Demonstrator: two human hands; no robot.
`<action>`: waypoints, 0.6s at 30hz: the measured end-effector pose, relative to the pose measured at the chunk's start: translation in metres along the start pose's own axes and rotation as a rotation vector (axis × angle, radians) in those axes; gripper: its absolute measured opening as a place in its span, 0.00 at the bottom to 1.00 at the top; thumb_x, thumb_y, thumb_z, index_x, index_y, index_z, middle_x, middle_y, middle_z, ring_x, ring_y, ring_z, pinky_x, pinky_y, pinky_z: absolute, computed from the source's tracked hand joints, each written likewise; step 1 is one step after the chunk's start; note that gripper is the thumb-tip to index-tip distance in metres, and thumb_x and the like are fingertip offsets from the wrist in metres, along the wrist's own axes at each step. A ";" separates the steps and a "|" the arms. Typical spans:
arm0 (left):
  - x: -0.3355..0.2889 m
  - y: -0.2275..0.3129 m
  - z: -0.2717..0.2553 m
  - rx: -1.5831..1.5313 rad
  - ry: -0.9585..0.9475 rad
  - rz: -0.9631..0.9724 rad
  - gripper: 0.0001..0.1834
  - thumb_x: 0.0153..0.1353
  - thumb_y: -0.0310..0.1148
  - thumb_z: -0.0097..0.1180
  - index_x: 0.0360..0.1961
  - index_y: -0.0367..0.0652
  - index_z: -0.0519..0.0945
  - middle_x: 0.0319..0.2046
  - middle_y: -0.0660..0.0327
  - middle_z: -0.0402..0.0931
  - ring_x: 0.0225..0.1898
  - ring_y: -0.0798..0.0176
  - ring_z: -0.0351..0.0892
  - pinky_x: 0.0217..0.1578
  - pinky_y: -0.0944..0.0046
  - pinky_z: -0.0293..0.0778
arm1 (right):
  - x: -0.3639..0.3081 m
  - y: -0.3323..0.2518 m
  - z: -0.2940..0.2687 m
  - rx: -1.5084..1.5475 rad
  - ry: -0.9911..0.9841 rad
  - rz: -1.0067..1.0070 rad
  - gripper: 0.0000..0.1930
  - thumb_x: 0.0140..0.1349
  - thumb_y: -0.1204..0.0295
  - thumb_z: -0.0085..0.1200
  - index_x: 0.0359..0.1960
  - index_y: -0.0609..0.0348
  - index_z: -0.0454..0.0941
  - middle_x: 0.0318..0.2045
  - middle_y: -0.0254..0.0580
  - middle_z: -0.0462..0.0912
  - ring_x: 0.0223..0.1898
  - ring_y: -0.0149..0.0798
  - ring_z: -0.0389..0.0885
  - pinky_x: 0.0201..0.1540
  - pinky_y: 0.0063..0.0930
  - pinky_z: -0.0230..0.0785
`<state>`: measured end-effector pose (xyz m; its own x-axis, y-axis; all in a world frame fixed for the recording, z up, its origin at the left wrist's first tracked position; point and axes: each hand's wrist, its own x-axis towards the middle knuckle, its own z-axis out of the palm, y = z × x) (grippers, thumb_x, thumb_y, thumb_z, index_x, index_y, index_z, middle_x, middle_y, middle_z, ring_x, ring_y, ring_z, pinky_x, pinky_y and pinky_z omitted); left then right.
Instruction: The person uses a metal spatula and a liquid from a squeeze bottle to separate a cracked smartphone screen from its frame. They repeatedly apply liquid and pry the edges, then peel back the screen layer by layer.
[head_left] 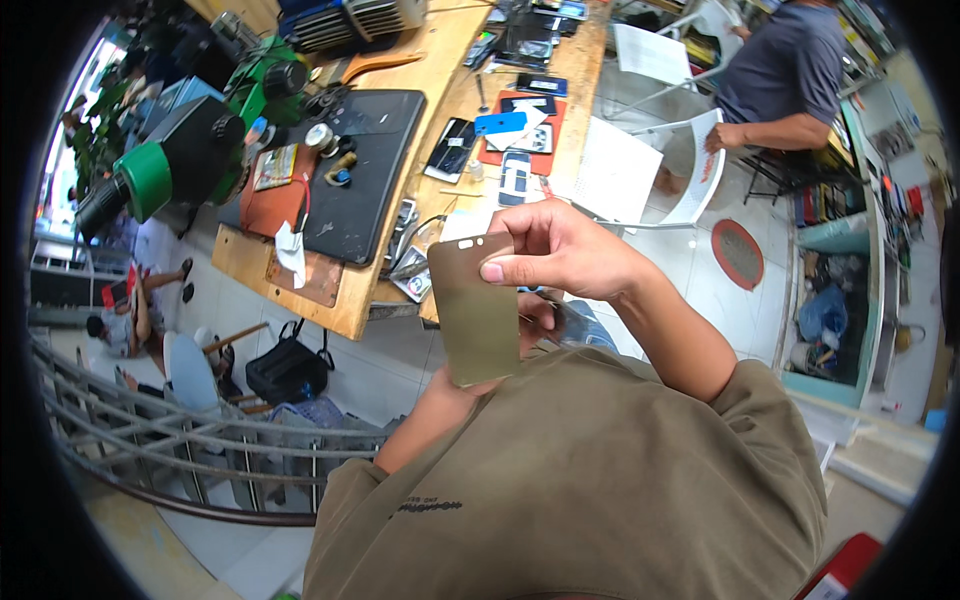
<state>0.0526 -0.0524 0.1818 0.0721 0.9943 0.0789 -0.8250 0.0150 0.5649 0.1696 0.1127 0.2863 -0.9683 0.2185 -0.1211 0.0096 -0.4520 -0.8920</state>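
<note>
My right hand is raised in front of my chest, pinching the upper right corner of a phone screen protector between thumb and fingers. The sheet is thin, brownish and see-through, upright, with small cutouts along its top edge. My left hand is lower, behind the sheet and partly covered by it. Its visible fingers are curled beside a clear, dark-edged piece; what they hold cannot be made out.
Ahead, a wooden bench carries several phones, including a blue one. A black mat and a green-and-black microscope are to the left. Back right, a person stands by a white chair. A metal railing curves at lower left.
</note>
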 end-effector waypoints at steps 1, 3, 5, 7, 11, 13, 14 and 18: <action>-0.008 0.005 0.001 0.008 0.107 -0.035 0.17 0.77 0.40 0.62 0.61 0.45 0.82 0.50 0.59 0.84 0.50 0.59 0.84 0.56 0.54 0.81 | -0.008 -0.003 0.004 0.000 0.033 -0.056 0.08 0.76 0.70 0.67 0.44 0.63 0.84 0.31 0.30 0.87 0.26 0.22 0.82 0.28 0.23 0.79; -0.019 0.024 0.003 0.114 0.284 -0.072 0.16 0.78 0.39 0.61 0.59 0.41 0.83 0.50 0.59 0.84 0.51 0.62 0.84 0.57 0.58 0.80 | -0.020 -0.007 0.011 -0.063 0.140 -0.092 0.08 0.76 0.70 0.67 0.45 0.63 0.85 0.35 0.29 0.88 0.34 0.20 0.82 0.37 0.23 0.77; -0.019 0.046 0.008 0.292 0.432 -0.034 0.15 0.78 0.37 0.59 0.57 0.39 0.84 0.49 0.59 0.84 0.51 0.65 0.83 0.57 0.60 0.78 | -0.035 -0.011 0.018 -0.117 0.221 -0.147 0.09 0.76 0.68 0.67 0.43 0.62 0.85 0.33 0.28 0.87 0.38 0.18 0.81 0.40 0.22 0.74; -0.013 0.070 0.017 0.560 0.500 0.156 0.13 0.79 0.35 0.58 0.53 0.37 0.85 0.47 0.60 0.84 0.51 0.65 0.81 0.57 0.60 0.76 | -0.047 -0.013 0.023 -0.259 0.262 -0.214 0.10 0.74 0.67 0.70 0.43 0.62 0.86 0.34 0.28 0.87 0.36 0.21 0.81 0.38 0.22 0.74; -0.012 0.096 0.065 1.419 0.633 0.655 0.10 0.77 0.31 0.60 0.48 0.36 0.88 0.46 0.57 0.82 0.51 0.59 0.78 0.58 0.58 0.72 | -0.071 -0.017 0.032 -0.627 0.363 -0.405 0.10 0.72 0.72 0.70 0.34 0.62 0.84 0.28 0.32 0.85 0.33 0.23 0.79 0.39 0.25 0.72; -0.005 0.095 0.092 1.512 0.590 0.779 0.09 0.76 0.29 0.61 0.47 0.35 0.88 0.47 0.54 0.81 0.51 0.56 0.78 0.58 0.58 0.72 | -0.080 -0.019 0.032 -0.629 0.378 -0.416 0.10 0.72 0.72 0.70 0.33 0.63 0.84 0.27 0.32 0.85 0.33 0.24 0.79 0.38 0.26 0.71; 0.000 0.093 0.104 1.557 0.587 0.845 0.08 0.75 0.29 0.62 0.47 0.35 0.88 0.47 0.53 0.80 0.51 0.54 0.78 0.58 0.58 0.72 | -0.085 -0.021 0.031 -0.622 0.382 -0.424 0.10 0.72 0.71 0.70 0.33 0.63 0.84 0.27 0.32 0.85 0.33 0.25 0.79 0.38 0.26 0.71; 0.030 0.084 0.138 1.556 0.422 0.698 0.09 0.74 0.30 0.64 0.47 0.35 0.88 0.50 0.52 0.79 0.54 0.52 0.80 0.58 0.57 0.73 | -0.099 -0.027 0.020 -0.807 0.406 -0.622 0.08 0.69 0.73 0.71 0.35 0.64 0.85 0.29 0.41 0.86 0.32 0.38 0.83 0.36 0.35 0.73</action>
<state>0.0623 -0.0361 0.3450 -0.3751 0.7309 0.5701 0.6376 -0.2430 0.7310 0.2597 0.0857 0.3314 -0.7076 0.5478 0.4464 -0.1479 0.5029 -0.8516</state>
